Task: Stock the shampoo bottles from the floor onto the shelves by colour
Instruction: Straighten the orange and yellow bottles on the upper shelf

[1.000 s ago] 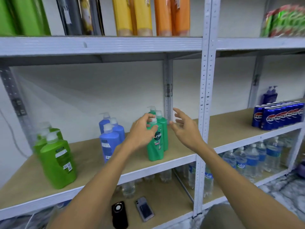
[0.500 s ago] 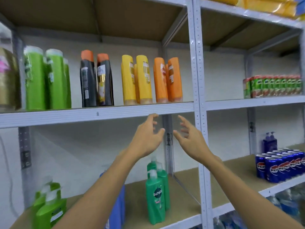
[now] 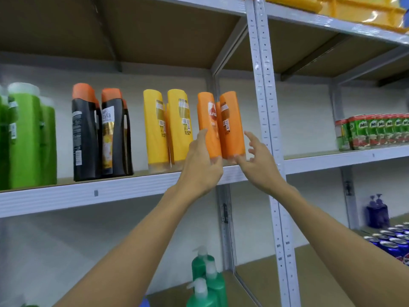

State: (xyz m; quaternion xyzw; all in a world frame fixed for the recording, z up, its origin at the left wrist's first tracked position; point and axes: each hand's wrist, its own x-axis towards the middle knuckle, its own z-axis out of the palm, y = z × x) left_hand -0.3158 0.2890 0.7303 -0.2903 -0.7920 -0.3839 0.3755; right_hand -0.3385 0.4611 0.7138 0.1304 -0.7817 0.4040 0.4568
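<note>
Two orange shampoo bottles stand side by side on the upper shelf, just left of the grey upright post. My left hand holds the left orange bottle low down, forefinger up its left side and thumb at its base. My right hand has its fingers spread, and its thumb tip touches the base of the right orange bottle. Yellow bottles, black bottles with orange caps and green bottles stand further left on the same shelf.
Green pump bottles stand on the lower shelf under my arms. The right bay holds green drink packs above, dark blue pump bottles and blue cans below. Yellow packs lie on the top shelf.
Both hands rose from the green pump bottles on the lower shelf to the orange bottles on the upper shelf. My view tilted up with them.
</note>
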